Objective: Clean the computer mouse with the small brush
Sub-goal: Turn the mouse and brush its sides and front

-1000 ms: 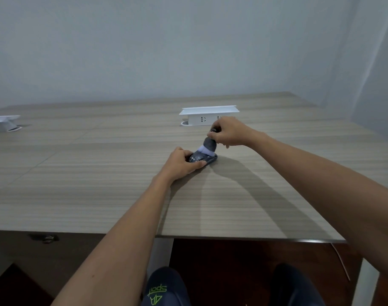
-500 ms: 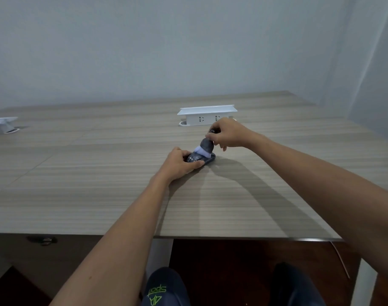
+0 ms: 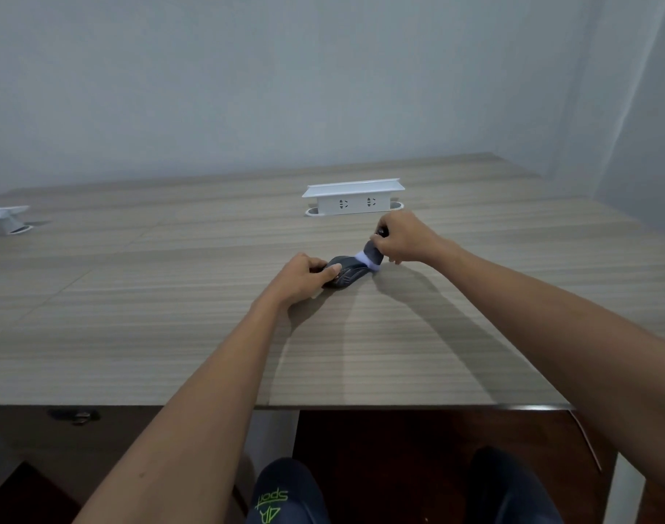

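Note:
A dark grey computer mouse (image 3: 347, 274) lies on the wooden table (image 3: 172, 315), near its middle. My left hand (image 3: 302, 278) grips the mouse's near left end and hides that part. My right hand (image 3: 402, 238) is closed around a small brush (image 3: 372, 254) with a dark grey body and white bristles. The bristles touch the far right end of the mouse. Most of the brush handle is hidden inside my fist.
A white pop-up socket box (image 3: 353, 196) stands just behind my right hand. A second white box (image 3: 4, 220) sits at the far left edge. The table's front edge (image 3: 399, 406) runs across below my forearms, with my knees beneath.
The brush has slid from the top of the mouse toward its far right end, uncovering more of the mouse's back. My left hand keeps its hold.

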